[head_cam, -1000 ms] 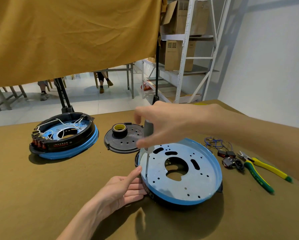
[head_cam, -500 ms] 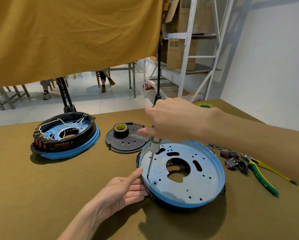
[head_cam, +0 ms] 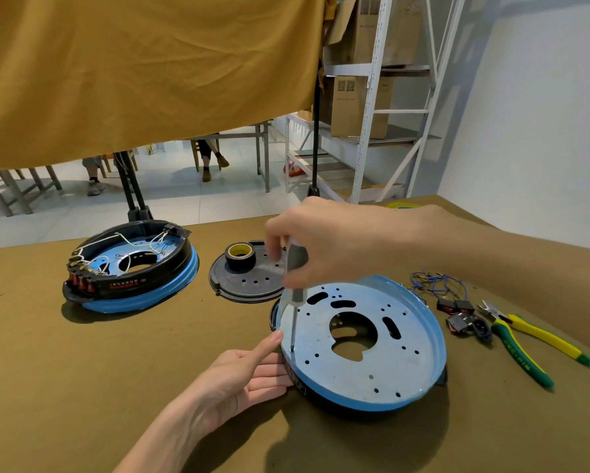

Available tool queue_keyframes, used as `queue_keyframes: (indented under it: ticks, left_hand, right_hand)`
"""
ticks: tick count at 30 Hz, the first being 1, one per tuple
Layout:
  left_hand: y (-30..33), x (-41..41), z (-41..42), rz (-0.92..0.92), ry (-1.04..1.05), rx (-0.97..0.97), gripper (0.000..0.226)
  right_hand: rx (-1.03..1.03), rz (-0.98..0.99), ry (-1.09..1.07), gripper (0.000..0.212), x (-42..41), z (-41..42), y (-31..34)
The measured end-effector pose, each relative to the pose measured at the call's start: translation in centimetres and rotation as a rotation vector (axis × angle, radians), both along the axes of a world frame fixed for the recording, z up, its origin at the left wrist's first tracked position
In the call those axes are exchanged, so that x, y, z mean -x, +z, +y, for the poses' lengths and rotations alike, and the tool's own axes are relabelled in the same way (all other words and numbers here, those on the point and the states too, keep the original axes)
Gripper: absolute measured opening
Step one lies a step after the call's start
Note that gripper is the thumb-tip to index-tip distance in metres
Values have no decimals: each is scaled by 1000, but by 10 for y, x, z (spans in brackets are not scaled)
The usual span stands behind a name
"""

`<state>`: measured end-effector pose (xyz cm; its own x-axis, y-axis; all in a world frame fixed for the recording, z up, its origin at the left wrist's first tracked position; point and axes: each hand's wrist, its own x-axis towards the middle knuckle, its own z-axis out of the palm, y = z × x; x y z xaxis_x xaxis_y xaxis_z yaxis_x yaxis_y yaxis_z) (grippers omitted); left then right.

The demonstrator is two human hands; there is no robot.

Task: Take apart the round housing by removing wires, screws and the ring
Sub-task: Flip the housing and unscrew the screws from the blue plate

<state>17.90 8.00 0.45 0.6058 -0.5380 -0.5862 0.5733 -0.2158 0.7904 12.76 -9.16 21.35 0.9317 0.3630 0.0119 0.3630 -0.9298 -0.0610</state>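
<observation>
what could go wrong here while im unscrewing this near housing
The screwdriver stands near the left edge of the near housing, with the left hand bracing the rim right beside the tip; a slip could jab those fingers.

The right hand grips the handle high up, so the tip may tilt and cam out of the screw.

A freed screw could drop through the plate's large centre opening or roll across the table.

– What is the plate (head_cam: 382, 367) made of?
– Bare matt metal under my screwdriver (head_cam: 295, 295), with a glossy blue rim.
– And the table (head_cam: 81, 387)?
– Matt olive cloth; the pliers (head_cam: 522, 339) have shiny plastic grips.
</observation>
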Motion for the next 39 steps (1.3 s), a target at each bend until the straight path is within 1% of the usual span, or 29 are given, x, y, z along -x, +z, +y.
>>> queue_keyframes:
  ticks: [2, 3, 5, 6, 7, 8, 9, 11, 12, 13, 14, 16, 18, 19, 20, 21, 22, 24, 26, 27, 29, 30, 31, 33, 35, 36, 37, 38, 39]
  left_hand:
    - [0, 0, -1, -2, 2, 1, 88]
    - [0, 1, -1, -4, 3, 1, 88]
    - [1, 1, -1, -10, 6, -3, 90]
    - [1, 1, -1, -15, 5, -7, 90]
    - [1, 2, -1, -19, 3, -11, 90]
    - [2, 2, -1, -22, 1, -13, 90]
    - [2, 2, -1, -23, 2, -13, 90]
    - [2, 3, -1, -26, 2, -12, 89]
    - [2, 3, -1, -28, 2, -11, 88]
    - [2, 3, -1, -30, 4, -11, 87]
    - [2, 4, -1, -33, 5, -13, 86]
    - [1, 4, -2, -43, 9, -19, 85]
    - [1, 4, -2, -48, 11, -23, 80]
    - [1, 4, -2, -47, 10, -25, 78]
    - [1, 4, -2, -46, 9, -27, 78]
    - [2, 4, -2, -45, 9, -29, 79]
    - [2, 4, -3, -47, 10, -31, 80]
    - [2, 4, -3, -55, 16, -33, 81]
    - [2, 4, -3, -60, 20, -33, 81]
    - [2, 4, -3, -62, 19, -33, 80]
    - [2, 4, -3, -68, 18, -33, 79]
    - [1, 4, -3, -68, 16, -34, 78]
    - [1, 4, -3, -68, 14, -35, 77]
    - [1, 4, -3, -70, 14, -35, 77]
    - [1, 4, -3, -71, 12, -37, 80]
    - [1, 4, -3, -70, 11, -37, 82]
    - [1, 4, -3, -70, 11, -36, 83]
    - [1, 4, -3, -72, 12, -36, 84]
    - [1, 4, -3, -76, 12, -36, 84]
  right_hand:
    - [-115, 141, 63, 35, 1, 0, 6]
    - [-107, 147, 57, 37, 2, 2, 5]
    - [47, 11, -21, 37, 4, 6, 0]
    - [176, -101, -75, 45, 3, 6, -2]
    - [252, -181, -113, 52, 3, 8, -3]
    - [269, -194, -120, 51, 1, 8, -4]
    - [213, -145, -102, 42, 0, 7, -3]
    - [21, 58, -50, 17, 1, 5, 4]
    - [-27, 148, -38, 21, 0, 4, 8]
    - [-62, 208, -27, 32, 0, 1, 11]
    - [-84, 231, -37, 39, 1, 0, 12]
    - [-39, 139, -104, 44, 2, 0, 7]
    - [184, -93, -153, 53, 1, 1, 0]
    - [246, -156, -143, 50, 0, 1, -3]
    - [219, -148, -115, 41, -1, 0, -3]
    - [120, -67, -79, 29, -1, -1, -1]
    - [28, 43, -46, 24, -1, -1, 4]
    - [-62, 196, -3, 37, -2, -5, 13]
    - [-34, 163, -41, 35, 0, -4, 12]
    - [38, 80, -80, 37, 1, -3, 8]
    - [246, -148, -136, 51, 0, -2, -2]
    - [288, -206, -129, 51, 0, -2, -6]
    - [251, -206, -111, 43, -1, -3, -7]
    - [17, -49, -48, 22, -1, -7, -1]
    - [-119, 153, 0, 35, -1, -9, 6]
    - [-137, 187, 9, 41, 0, -9, 7]
    - [-116, 169, -12, 42, 1, -7, 6]
    - [-53, 112, -48, 41, 3, -4, 4]
    - [55, -1, -84, 45, 3, -3, -1]
